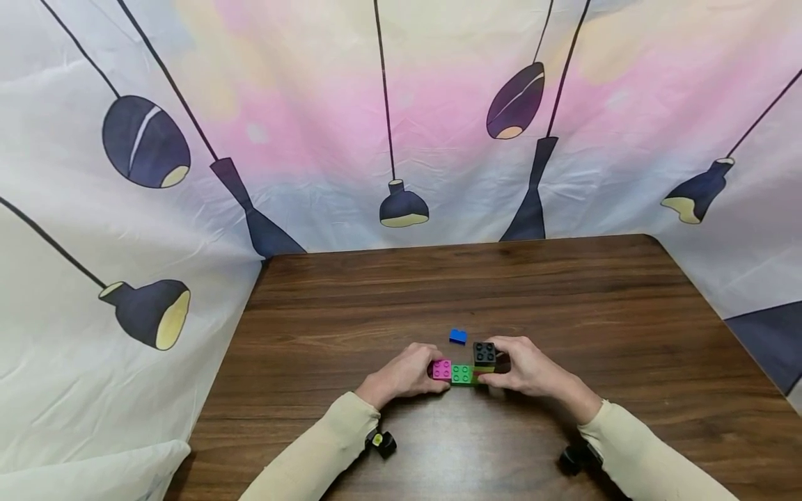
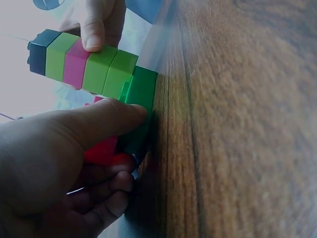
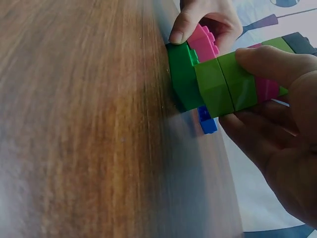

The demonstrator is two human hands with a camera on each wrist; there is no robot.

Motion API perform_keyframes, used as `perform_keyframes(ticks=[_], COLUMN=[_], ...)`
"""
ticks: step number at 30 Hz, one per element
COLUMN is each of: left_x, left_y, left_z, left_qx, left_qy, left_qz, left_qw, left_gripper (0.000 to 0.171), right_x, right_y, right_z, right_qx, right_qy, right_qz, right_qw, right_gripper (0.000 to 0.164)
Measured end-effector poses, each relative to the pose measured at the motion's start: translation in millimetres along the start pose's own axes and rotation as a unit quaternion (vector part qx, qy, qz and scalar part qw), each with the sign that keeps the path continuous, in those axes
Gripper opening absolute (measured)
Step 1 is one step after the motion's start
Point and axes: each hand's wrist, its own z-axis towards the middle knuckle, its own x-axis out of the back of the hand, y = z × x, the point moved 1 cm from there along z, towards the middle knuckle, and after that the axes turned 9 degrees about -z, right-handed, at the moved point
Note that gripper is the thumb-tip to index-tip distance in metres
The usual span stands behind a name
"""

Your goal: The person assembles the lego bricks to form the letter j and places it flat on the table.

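Observation:
A long green toy building brick (image 1: 462,374) lies on the table with a pink brick (image 1: 441,369) on its left end. My left hand (image 1: 407,372) grips that end, its thumb pressed to the green brick's side and its fingers round the back. At the other end a tower of stacked bricks (image 2: 100,69) stands upright, lime green with one pink layer and a black brick (image 1: 484,353) on top. My right hand (image 1: 529,369) pinches the tower between thumb and fingers. In the right wrist view the lowest lime brick (image 3: 214,89) meets the green brick's studs.
Just behind the joined bricks lies a small blue brick (image 1: 458,337), apart from them. The wooden table (image 1: 351,292) reaches back to a hanging cloth (image 1: 326,139) printed with lamps, which also lines both sides.

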Motion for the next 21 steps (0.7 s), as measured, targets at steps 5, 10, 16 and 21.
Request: perform_keyframes(ticks=[5,10,16,21], left_x=[-0.8,-1.1,-4.1,-8.8], left_y=[0.5,3.4,5.9,4.4], left_z=[-0.8,-2.1,-3.9,-3.8], left_qx=[0.002,0.005,-0.005,-0.037], left_qy=[0.003,0.004,0.021,0.051], left_qz=[0.004,0.008,0.009,0.006], left_qw=[1.0000,0.9999,0.9997,0.9980], left_gripper=[0.029,0.032,0.037,0.043], right_x=[-0.7,0.8,1.8,2.2], right_y=[0.6,-0.5,-1.4,-0.9], right_z=[0.4,0.9,-0.2,-0.9], right_qx=[-0.016,-0.013,-0.020,-0.021], right_qy=[-0.006,-0.005,-0.010,-0.012], right_qz=[0.008,0.010,0.010,0.014], right_qw=[1.000,1.000,1.000,1.000], right_gripper=[0.029,0.029,0.030,0.029])
